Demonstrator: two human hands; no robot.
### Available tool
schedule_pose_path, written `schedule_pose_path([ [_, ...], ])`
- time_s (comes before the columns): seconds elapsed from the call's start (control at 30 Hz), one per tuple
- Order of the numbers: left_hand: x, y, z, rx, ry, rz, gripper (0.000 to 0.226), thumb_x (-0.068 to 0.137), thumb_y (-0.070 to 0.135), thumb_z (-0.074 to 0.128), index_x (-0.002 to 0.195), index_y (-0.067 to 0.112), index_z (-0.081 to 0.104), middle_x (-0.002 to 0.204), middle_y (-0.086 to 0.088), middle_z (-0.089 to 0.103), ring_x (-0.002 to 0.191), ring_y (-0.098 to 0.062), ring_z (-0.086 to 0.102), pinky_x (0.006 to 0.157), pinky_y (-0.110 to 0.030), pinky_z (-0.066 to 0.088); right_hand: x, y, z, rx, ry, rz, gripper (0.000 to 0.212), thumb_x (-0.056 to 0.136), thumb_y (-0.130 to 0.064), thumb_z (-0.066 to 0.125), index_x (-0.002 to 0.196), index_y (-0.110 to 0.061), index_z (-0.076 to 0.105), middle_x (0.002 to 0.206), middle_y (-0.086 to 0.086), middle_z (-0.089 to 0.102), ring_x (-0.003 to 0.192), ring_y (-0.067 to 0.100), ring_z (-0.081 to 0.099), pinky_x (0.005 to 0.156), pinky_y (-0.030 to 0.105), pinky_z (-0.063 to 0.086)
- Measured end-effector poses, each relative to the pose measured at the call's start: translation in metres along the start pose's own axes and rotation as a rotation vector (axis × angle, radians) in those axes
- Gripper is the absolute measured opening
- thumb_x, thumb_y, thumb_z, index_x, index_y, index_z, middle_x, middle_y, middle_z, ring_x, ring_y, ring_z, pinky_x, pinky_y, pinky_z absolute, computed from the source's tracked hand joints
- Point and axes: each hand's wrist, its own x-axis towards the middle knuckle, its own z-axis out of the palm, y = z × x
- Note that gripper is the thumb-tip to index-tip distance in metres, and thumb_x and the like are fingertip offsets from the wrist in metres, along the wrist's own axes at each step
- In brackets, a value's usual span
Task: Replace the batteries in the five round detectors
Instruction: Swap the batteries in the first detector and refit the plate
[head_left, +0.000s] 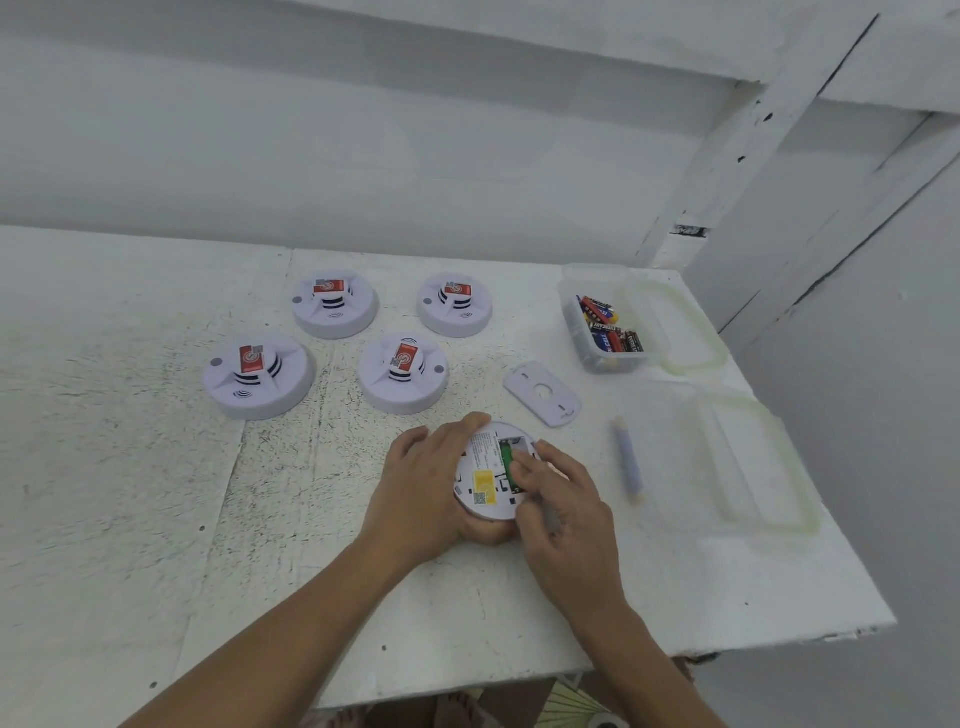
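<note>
The left hand (431, 483) covers the near and left rim of the detector (488, 486), whose label print is too small to read. The right hand (566, 504) hides most of the green battery (505, 457); pinch or press cannot be told. Right of the hands, a loose battery (627, 462) is blurred, its label unreadable.
</note>
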Motion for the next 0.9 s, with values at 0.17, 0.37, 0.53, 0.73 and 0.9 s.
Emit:
schedule_pose_path([
  [0.17, 0.0, 0.001, -0.001, 0.008, 0.0, 0.008, 0.105, 0.051, 0.081, 0.06, 0.136, 0.022, 0.043, 0.12, 0.015, 0.058, 0.107, -0.001, 0.054, 0.106, -0.035, 0.032, -0.001, 0.0, 0.0, -0.047, 0.003, -0.055, 0.04, 0.08, -0.019, 0.044, 0.106, -0.008, 0.072, 0.12, -0.024, 0.053, 0.124, 0.008, 0.047, 0.096, 0.021, 0.046],
  [0.37, -0.001, 0.003, -0.002, 0.008, 0.01, 0.012, 0.103, 0.051, 0.079, 0.06, 0.136, 0.022, 0.043, 0.12, 0.016, 0.058, 0.106, 0.0, 0.054, 0.106, -0.036, 0.033, -0.002, 0.0, 0.0, -0.105, -0.005, -0.042, 0.042, 0.082, -0.02, 0.042, 0.109, -0.008, 0.071, 0.118, -0.01, 0.062, 0.125, 0.008, 0.048, 0.096, 0.022, 0.047],
  [0.53, -0.001, 0.005, -0.004, 0.0, 0.028, 0.036, 0.099, 0.052, 0.072, 0.063, 0.135, 0.021, 0.045, 0.118, 0.015, 0.058, 0.105, -0.001, 0.054, 0.105, -0.035, 0.033, 0.001, -0.001, -0.004, -0.08, -0.031, 0.002, 0.028, 0.084, -0.025, 0.052, 0.098, -0.014, 0.074, 0.118, -0.013, 0.061, 0.117, -0.002, 0.048, 0.096, 0.008, 0.039],
  [0.73, -0.002, 0.008, -0.011, -0.075, 0.091, 0.075, 0.098, 0.054, 0.068, 0.071, 0.132, 0.012, 0.047, 0.115, 0.007, 0.06, 0.097, -0.008, 0.057, 0.087, -0.029, 0.045, 0.017, -0.016, -0.019, 0.367, -0.177, 0.447, 0.01, 0.082, -0.007, 0.072, 0.083, -0.017, 0.072, 0.107, -0.004, 0.061, 0.102, 0.011, 0.059, 0.074, 0.009, 0.048],
  [0.9, -0.007, 0.014, -0.018, -0.079, 0.164, 0.094, 0.096, 0.055, 0.067, 0.07, 0.129, 0.009, 0.05, 0.117, 0.002, 0.06, 0.097, -0.009, 0.055, 0.084, -0.026, 0.047, 0.033, -0.027, -0.025, 0.708, -0.266, 0.741, 0.044, 0.078, 0.006, 0.071, 0.108, -0.017, 0.048, 0.103, 0.022, 0.069, 0.087, 0.03, 0.068, 0.071, 0.034, 0.057],
])
